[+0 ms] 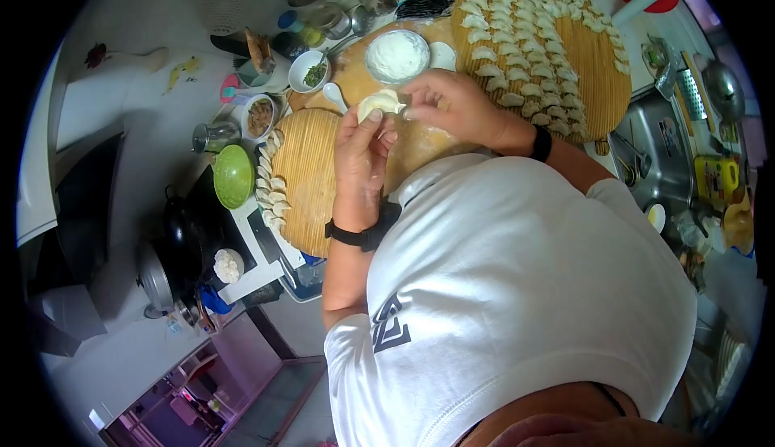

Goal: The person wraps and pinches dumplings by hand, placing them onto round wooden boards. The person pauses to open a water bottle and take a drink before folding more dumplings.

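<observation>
A folded, pale dumpling (379, 105) is held up over the board in front of me. My left hand (362, 150) grips it from below and the left, thumb against its near side. My right hand (458, 109) is at its right end, with bent fingers and thumb around the edge; the exact contact is hard to see. Beneath both hands lies a floured wooden board (416, 150). Beyond them are a bowl of white flour (397, 56) and a round dough wrapper (441, 55). A white spoon (334, 96) rests left of the flour bowl.
Many rows of dumplings cover the large round slatted tray (599, 83) at right. A smaller slatted tray (311, 176) at left has dumplings along its edge. Nearby stand bowls of chopped greens (313, 71) and filling (259, 116), plus a green bowl (233, 176). A sink (666, 152) is far right.
</observation>
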{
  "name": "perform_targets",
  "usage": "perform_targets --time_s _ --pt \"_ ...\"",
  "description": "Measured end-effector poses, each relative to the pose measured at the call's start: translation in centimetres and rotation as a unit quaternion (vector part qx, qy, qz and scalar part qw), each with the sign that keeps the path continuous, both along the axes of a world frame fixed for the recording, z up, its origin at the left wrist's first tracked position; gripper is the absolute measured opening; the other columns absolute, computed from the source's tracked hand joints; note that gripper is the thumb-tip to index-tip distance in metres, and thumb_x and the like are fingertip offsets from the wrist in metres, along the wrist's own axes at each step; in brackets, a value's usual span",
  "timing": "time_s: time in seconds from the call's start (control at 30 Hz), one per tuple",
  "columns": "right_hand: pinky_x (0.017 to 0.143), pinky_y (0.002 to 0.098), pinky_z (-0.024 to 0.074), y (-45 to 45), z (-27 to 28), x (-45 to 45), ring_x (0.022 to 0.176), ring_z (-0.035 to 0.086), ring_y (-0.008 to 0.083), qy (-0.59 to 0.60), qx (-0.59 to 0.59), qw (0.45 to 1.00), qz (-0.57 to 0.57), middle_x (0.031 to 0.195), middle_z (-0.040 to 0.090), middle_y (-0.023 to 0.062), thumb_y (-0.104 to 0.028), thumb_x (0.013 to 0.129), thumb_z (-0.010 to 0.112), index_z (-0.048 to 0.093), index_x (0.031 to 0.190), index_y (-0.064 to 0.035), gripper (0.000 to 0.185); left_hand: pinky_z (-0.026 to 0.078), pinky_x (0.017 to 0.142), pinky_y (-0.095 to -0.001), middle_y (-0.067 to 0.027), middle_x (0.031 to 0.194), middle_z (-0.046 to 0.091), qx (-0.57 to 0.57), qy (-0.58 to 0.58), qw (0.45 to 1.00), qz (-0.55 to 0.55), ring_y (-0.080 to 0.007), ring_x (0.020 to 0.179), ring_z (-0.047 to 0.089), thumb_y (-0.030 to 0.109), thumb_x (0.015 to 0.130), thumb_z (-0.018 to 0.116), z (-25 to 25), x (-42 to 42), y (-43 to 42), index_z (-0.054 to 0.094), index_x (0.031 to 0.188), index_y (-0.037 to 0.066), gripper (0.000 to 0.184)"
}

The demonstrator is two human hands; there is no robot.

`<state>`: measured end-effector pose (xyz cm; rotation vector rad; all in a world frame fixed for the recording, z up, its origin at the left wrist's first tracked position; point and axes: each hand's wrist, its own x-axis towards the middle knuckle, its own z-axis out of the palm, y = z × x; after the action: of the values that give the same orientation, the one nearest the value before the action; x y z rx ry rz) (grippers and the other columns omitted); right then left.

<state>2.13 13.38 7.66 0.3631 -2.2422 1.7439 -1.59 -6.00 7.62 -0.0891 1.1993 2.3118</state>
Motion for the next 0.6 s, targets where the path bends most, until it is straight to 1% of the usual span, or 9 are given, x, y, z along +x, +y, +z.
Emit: perform_targets --time_s 0.03,0.1,0.13,0.23,0.37,0.43,0.47,0.53,0.6 --pt "0.066 0.0316 0.0496 0.3 -0.3 -0.2 0.075 0.063 0.0208 0.000 0.000 1.000 0.001 0.082 0.064 0.0082 -0.013 0.086 0.066 0.063 0.093 -0.0022 0.013 0.057 0.068 -0.0259 -0.0096 0.104 0.065 0.003 -0.014 1.000 0.021 -0.0162 0.084 0.065 0.005 0.092 0.060 0.4 0.1 0.2 0.057 0.112 0.003 0.020" --pt "0.069 0.0291 0.0506 1.1 -0.9 -0.9 0.079 0.064 0.0172 0.011 0.029 1.000 -0.008 0.087 0.065 0.0079 -0.012 0.086 0.067 0.064 0.099 -0.0016 0.017 0.058 0.070 -0.0270 -0.0108 0.106 0.065 0.009 -0.007 1.000 0.015 -0.0176 0.087 0.066 0.005 0.092 0.060 0.0 0.0 0.2 0.057 0.112 0.002 0.021" --pt "0.069 0.0291 0.0506 1.2 -1.1 -0.9 0.079 0.064 0.0172 0.008 0.028 1.000 -0.008 0.087 0.065 0.0079 -0.012 0.086 0.067 0.064 0.099 -0.0016 0.017 0.059 0.072 -0.0282 -0.0120 0.108 0.065 0.016 -0.001 1.000 0.008 -0.0190 0.089 0.066 0.005 0.092 0.059 -0.1 0.0 0.2 0.057 0.112 0.002 0.021" --pt "0.070 0.0296 0.0511 1.2 -1.4 -1.1 0.078 0.064 0.0185 0.007 0.018 1.000 0.020 0.089 0.065 0.0096 -0.011 0.086 0.067 0.064 0.102 -0.0015 0.019 0.060 0.075 -0.0302 -0.0138 0.108 0.065 0.014 -0.001 1.000 -0.004 -0.0209 0.091 0.067 0.005 0.092 0.059 0.3 0.1 0.5 0.057 0.112 0.001 0.020" --pt "0.070 0.0304 0.0506 1.0 -1.5 -1.4 0.078 0.063 0.0190 0.003 0.035 0.999 0.036 0.088 0.064 0.0100 -0.011 0.086 0.066 0.065 0.100 -0.0017 0.017 0.060 0.075 -0.0311 -0.0142 0.107 0.065 0.011 0.004 1.000 -0.008 -0.0204 0.089 0.067 0.004 0.092 0.058 0.1 -0.2 0.6 0.057 0.112 0.000 0.020" --pt "0.069 0.0305 0.0504 1.0 -1.2 -1.4 0.078 0.063 0.0192 0.009 0.051 0.998 0.035 0.086 0.063 0.0097 -0.011 0.086 0.066 0.065 0.100 -0.0019 0.017 0.060 0.078 -0.0340 -0.0133 0.106 0.064 -0.002 0.007 1.000 -0.015 -0.0224 0.089 0.067 0.004 0.092 0.059 -0.3 -0.4 0.4 0.054 0.112 0.001 0.021" --pt "0.069 0.0314 0.0502 1.0 -1.0 -1.4 0.078 0.063 0.0208 0.017 0.065 0.997 0.036 0.086 0.063 0.0099 -0.011 0.085 0.066 0.065 0.100 -0.0020 0.017 0.060 0.078 -0.0340 -0.0133 0.106 0.064 -0.002 0.006 1.000 -0.015 -0.0224 0.089 0.067 0.004 0.092 0.059 -0.5 -0.4 0.3 0.054 0.112 0.001 0.021" --pt "0.068 0.0322 0.0501 1.0 -0.8 -1.5 0.078 0.063 0.0224 0.024 0.078 0.996 0.037 0.085 0.062 0.0101 -0.011 0.084 0.066 0.065 0.099 -0.0021 0.017 0.061 0.074 -0.0316 -0.0125 0.104 0.065 -0.003 0.006 1.000 -0.004 -0.0187 0.086 0.066 0.003 0.091 0.060 -0.4 -0.4 0.5 0.057 0.112 0.000 0.021" --pt "0.068 0.0352 0.0494 1.0 -0.6 -1.8 0.077 0.062 0.0277 0.092 0.117 0.988 0.029 0.084 0.062 0.0113 -0.011 0.083 0.066 0.064 0.095 -0.0019 0.015 0.061 0.074 -0.0316 -0.0120 0.103 0.065 -0.004 0.008 1.000 -0.004 -0.0184 0.086 0.066 0.002 0.091 0.060 -0.4 -0.4 0.5 0.057 0.112 0.001 0.021"
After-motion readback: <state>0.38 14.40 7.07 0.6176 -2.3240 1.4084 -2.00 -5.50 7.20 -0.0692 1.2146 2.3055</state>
